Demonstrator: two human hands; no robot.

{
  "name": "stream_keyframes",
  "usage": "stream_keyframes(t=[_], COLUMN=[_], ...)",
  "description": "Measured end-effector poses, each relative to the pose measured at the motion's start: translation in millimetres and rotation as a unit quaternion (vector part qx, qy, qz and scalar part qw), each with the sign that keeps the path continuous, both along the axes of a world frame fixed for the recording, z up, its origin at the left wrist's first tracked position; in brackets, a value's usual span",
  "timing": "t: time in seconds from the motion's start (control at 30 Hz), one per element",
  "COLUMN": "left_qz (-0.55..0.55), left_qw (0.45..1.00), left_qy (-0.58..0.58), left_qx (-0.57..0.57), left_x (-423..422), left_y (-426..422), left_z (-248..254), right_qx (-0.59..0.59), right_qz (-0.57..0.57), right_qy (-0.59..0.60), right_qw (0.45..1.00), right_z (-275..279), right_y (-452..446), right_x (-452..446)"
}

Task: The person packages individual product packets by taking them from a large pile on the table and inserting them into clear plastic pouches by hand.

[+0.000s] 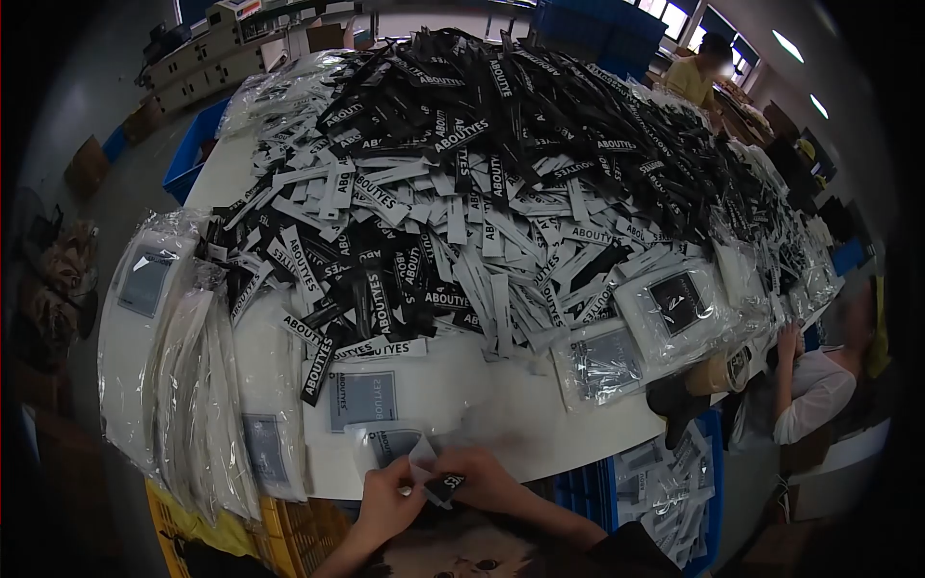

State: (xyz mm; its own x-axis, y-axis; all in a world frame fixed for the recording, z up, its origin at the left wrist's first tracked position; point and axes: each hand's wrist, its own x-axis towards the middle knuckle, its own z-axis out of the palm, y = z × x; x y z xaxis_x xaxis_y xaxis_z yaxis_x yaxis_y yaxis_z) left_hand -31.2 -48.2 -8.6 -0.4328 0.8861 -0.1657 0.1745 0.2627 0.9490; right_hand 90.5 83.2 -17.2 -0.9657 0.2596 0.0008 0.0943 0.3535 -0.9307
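My left hand (390, 501) pinches the edge of a small frosted plastic bag (393, 441) with a grey printed panel, at the front edge of the table. Close beside it, my right hand (482, 479) is closed on a folded black strip (445, 487) with white lettering. The strip is at the raised flap of the bag; whether it is inside, I cannot tell. Just beyond, a stack of flat frosted bags (364, 400) lies on the white table (520, 414). A big heap of black lettered strips (453, 135) and white strips (491, 241) rises behind.
Filled clear bags (145, 318) hang over the left edge; more packed bags (674, 308) lie at right. Below are a yellow crate (299, 530) and a blue bin (715, 482) holding packets. One person (814, 385) sits at right, another (689, 77) stands far back.
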Motion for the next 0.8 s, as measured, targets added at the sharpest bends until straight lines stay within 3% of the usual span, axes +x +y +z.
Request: stream_keyframes(t=[0.03,0.07,0.1,0.13,0.2,0.23,0.27,0.3,0.4,0.5,0.57,0.6,0.67,0.7,0.73,0.77,0.8], left_qz=[0.0,0.062,0.124,0.126,0.099,0.101,0.062,0.021,0.006,0.029,0.046,0.044,0.036,0.119,0.2,0.116,0.113], left_qw=[1.0,0.994,0.978,0.977,0.994,0.994,0.993,0.976,0.969,0.963,0.962,0.967,0.971,0.94,0.89,0.887,0.888], left_qy=[-0.002,-0.075,-0.145,-0.145,-0.041,-0.041,0.081,0.202,0.224,0.255,0.261,0.247,0.236,0.295,0.348,0.36,0.36], left_qx=[0.0,0.044,0.087,0.088,0.032,0.031,0.052,0.072,0.101,0.082,0.062,0.042,0.023,0.121,0.215,0.265,0.262], left_x=[1.5,2.0,2.3,3.1,4.3,4.0,3.8,3.3,5.3,8.9,10.2,9.2,7.2,7.8,8.7,6.9,9.8], left_y=[1.9,5.4,9.1,12.3,16.3,18.1,20.4,22.6,24.9,25.7,23.7,21.5,23.4,28.4,30.0,20.3,17.7], left_z=[0.3,2.4,5.0,9.4,19.0,20.0,20.5,21.3,24.0,20.7,16.0,15.0,20.5,38.8,49.4,47.4,55.1], right_qx=[-0.033,-0.065,-0.065,-0.041,-0.019,0.078,0.176,0.176,0.163,0.179,0.172,0.174,0.096,0.096,0.018,-0.062,-0.065], right_qz=[-0.037,-0.073,-0.072,-0.133,-0.193,-0.161,-0.127,-0.126,-0.098,-0.146,-0.278,-0.276,-0.269,-0.272,-0.24,-0.206,-0.209], right_qy=[0.049,0.1,0.1,0.098,0.095,0.076,0.057,0.058,0.112,0.176,0.156,0.156,0.133,0.132,0.131,0.13,0.129], right_qw=[0.998,0.99,0.99,0.985,0.976,0.981,0.974,0.975,0.975,0.957,0.932,0.932,0.949,0.948,0.962,0.968,0.967], right_z=[-6.6,-9.9,-0.4,17.1,26.8,25.6,24.8,21.9,14.9,20.7,25.9,26.5,26.7,30.6,37.0,41.7,43.6], right_y=[1.7,2.7,2.4,1.4,-4.9,-9.7,-11.8,-10.0,-4.3,-4.5,-0.8,-0.1,-1.0,-0.8,-0.4,-1.4,-3.6], right_x=[0.0,-0.8,-3.1,-6.6,-9.8,-9.9,-9.5,-9.3,-8.4,-4.3,0.3,2.4,4.8,7.9,12.7,17.5,22.2])
